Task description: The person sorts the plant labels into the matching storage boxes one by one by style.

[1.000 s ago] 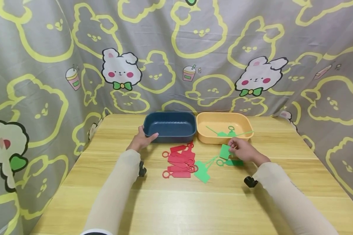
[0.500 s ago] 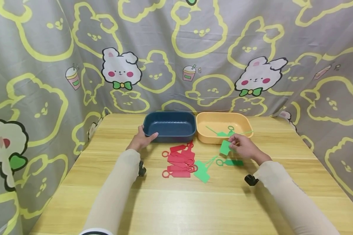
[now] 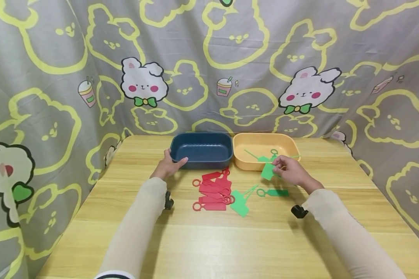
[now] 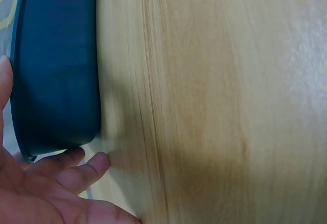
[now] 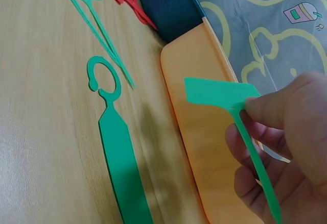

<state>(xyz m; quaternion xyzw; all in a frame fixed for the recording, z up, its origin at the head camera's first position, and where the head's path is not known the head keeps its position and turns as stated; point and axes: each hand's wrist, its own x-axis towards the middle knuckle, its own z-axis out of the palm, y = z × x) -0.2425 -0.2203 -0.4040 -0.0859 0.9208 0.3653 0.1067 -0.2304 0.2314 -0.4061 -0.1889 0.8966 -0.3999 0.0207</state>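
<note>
Fingers of the right hand (image 3: 290, 172) pinch a green T-shaped tag (image 5: 214, 91) at one end of its flat head, the thumb pressed on top and the pointed stem slanting down past the curled fingertips. This tag is held clear of the bench (image 3: 202, 248), just in front of the near wall of the orange bin (image 3: 246, 165). Left-hand fingers are spread rather than curled: the left hand (image 3: 165, 167) rests at the near left corner of the blue bin (image 3: 209, 165), its thumb by the front rim and the other fingers along the end wall. Both bins stand side by side, their ends meeting or nearly so. Inside the orange one lie several green pieces (image 3: 263, 159), a ring and thin stems showing among them. On the bench, a ringed green tag (image 3: 278, 193) lies flat below the right hand; to its left are overlapping light green tags (image 3: 240, 203) with narrow stems, touching or just beside a heap of red tags (image 3: 213, 190). Behind the bench hangs a grey curtain (image 3: 195, 46) printed with yellow outlines and white rabbits.
</note>
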